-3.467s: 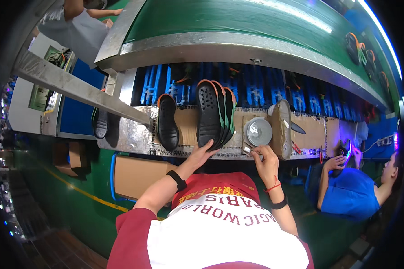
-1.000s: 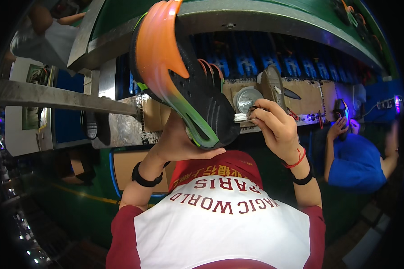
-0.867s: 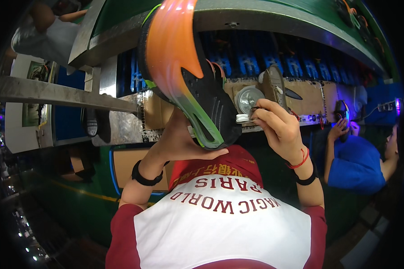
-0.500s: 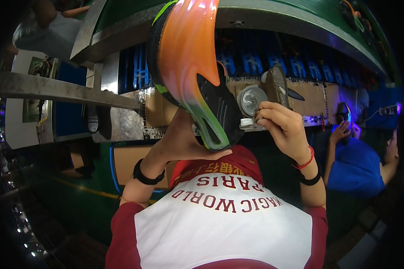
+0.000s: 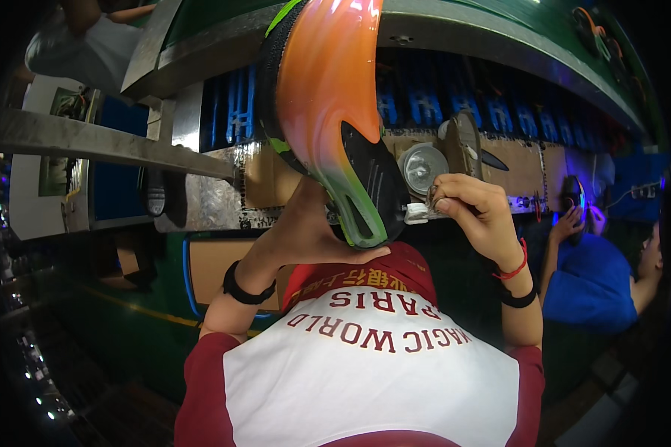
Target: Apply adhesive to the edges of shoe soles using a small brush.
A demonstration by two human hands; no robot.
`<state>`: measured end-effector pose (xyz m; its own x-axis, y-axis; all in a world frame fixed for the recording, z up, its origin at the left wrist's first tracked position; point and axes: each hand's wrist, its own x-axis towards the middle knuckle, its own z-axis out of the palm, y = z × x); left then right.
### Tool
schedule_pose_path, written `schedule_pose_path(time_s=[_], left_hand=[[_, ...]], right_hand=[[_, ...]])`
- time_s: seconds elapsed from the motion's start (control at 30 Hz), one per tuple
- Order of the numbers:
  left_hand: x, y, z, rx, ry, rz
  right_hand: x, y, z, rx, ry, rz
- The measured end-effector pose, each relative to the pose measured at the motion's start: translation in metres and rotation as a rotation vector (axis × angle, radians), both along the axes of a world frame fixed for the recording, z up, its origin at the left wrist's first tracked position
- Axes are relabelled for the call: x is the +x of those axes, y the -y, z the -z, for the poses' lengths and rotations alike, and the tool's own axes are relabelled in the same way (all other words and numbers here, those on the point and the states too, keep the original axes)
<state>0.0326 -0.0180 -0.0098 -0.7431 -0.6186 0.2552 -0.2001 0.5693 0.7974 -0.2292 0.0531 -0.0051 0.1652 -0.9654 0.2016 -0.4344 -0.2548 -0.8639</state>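
A shoe [image 5: 322, 97] is held up in front of me, its glossy orange and green sole and black upper in sight. My left hand [image 5: 309, 227] is closed around it from below, at the green end, with the thumb and fingers partly behind it. On the other side my right hand [image 5: 473, 211] pinches a small white wad-like piece [image 5: 417, 214] between thumb and fingertips. That piece is right beside the black part of the shoe; whether it touches I cannot tell. Just beyond the right fingertips is a round clear tub [image 5: 423, 167].
Beyond the tub stands a grey-brown shoe [image 5: 462, 141] on a cardboard-covered bench [image 5: 522, 160]. Blue racks [image 5: 425, 108] line the space under a metal conveyor frame [image 5: 455, 30]. A metal bar [image 5: 112, 149] crosses at left. A co-worker in blue [image 5: 593, 279] sits at right.
The shoe has shifted slightly to the right in my left hand. My right hand with the white piece has moved a little right and down.
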Motion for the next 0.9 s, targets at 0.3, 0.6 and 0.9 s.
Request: schedule_pose_path(time_s=[0.3,0.6,0.9], left_hand=[[-0.004,-0.002,-0.009,-0.051,-0.099,-0.063],[-0.008,0.002,-0.012,0.197,-0.257,-0.01],[-0.008,-0.002,-0.011,0.404,-0.308,0.025]], right_hand=[[0.01,-0.001,-0.011,-0.127,-0.185,0.055],[0.018,-0.001,-0.015,-0.316,-0.269,0.098],[0.02,0.004,-0.015,-0.42,-0.264,0.128]])
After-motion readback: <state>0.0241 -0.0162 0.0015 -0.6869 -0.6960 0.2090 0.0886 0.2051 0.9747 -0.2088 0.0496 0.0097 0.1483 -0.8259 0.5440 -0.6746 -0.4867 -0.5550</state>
